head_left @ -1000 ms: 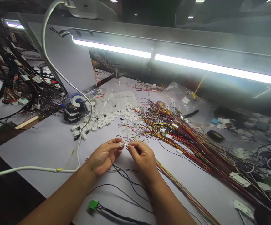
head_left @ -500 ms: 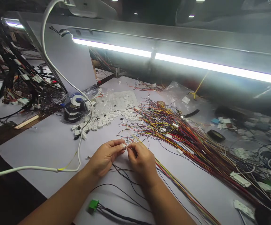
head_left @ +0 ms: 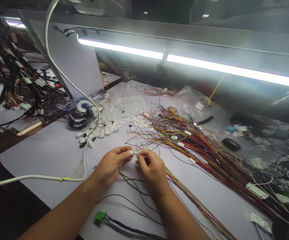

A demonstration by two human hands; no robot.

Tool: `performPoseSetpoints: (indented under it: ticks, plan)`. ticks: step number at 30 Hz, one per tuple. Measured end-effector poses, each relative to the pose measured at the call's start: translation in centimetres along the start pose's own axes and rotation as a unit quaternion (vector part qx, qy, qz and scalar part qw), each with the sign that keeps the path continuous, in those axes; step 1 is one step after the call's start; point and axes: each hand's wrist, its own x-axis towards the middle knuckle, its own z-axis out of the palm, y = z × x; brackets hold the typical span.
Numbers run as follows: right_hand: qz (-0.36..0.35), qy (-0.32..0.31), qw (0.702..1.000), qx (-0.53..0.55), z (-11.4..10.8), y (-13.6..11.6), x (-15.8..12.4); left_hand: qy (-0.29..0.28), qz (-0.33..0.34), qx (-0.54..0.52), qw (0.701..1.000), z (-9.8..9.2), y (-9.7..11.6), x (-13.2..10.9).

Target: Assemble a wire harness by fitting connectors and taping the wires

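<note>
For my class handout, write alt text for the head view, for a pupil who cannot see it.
A person's left hand holds a small white part over a white tabletop, the right hand close beside it. Beyond lie loose white connectors and many coloured wires; a green connector lies nearer.

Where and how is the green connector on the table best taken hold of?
Pinch the green connector by opposite sides of its boxy body, probably from above: nothing covers its top, and its wires leave on the right, toward the black sleeve, so avoid that end.
</note>
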Motion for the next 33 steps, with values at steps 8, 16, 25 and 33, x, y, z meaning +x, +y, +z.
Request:
performPoseSetpoints:
  ticks: [8,16,25,33]
  plan:
    - [-0.025,-0.002,1.000,-0.018,0.6,-0.1,-0.1,-0.010,0.004,0.030,0.999,0.6,-0.5,-0.6]
    - [0.001,-0.012,0.999,0.052,0.7,-1.1,-0.1,-0.078,-0.011,0.038,0.996,0.8,0.0,-1.2]
    - [0.060,-0.077,0.995,0.021,0.1,-4.4,1.0,-0.056,-0.042,0.052,0.996,0.6,1.1,-1.0]
    - [0.032,-0.146,0.969,-0.196,-2.5,-4.4,-0.4,0.087,-0.089,-0.020,0.992,2.4,2.2,-1.5]
